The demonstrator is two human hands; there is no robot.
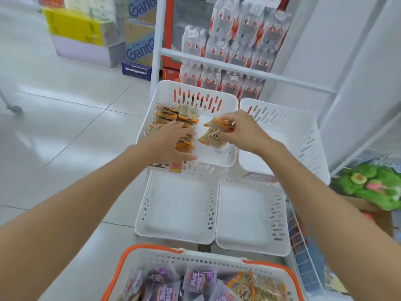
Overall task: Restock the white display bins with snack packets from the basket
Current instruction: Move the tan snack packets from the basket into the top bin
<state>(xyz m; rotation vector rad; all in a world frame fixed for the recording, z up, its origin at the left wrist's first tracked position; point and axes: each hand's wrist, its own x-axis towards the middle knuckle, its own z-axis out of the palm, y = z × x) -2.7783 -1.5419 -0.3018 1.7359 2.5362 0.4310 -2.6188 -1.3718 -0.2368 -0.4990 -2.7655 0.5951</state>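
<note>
Both bare arms reach forward over the display.

Left hand (pixel 173 142): fingers straight and spread, lying flat on the row of orange-edged packets (pixel 173 117). That row stands along the left side of the upper left bin (pixel 165 92).

Right hand (pixel 243 131): fingers curled, pinching a small bunch of packets (pixel 213 136) of the same kind. It holds them over the right half of that bin's white floor. The bunch is near the row; whether the two touch cannot be told.

The upper right bin (pixel 282 127), lower left bin (pixel 178 205) and lower right bin (pixel 249 213) are white with slotted walls. With the first they sit two by two, the lower pair nearer the person.

The basket (pixel 206 260) is white with orange handles and lies at the bottom edge of the view. It holds purple packets (pixel 199 279) at left and centre and tan packets (pixel 256 287) at right.

Shrink-wrapped bottle packs (pixel 234 40) are stacked behind the white rack rail. Cardboard cartons (pixel 140 40) stand on the tiled floor at far left. Green plush toys (pixel 373 185) lie at right, beside the bins
</note>
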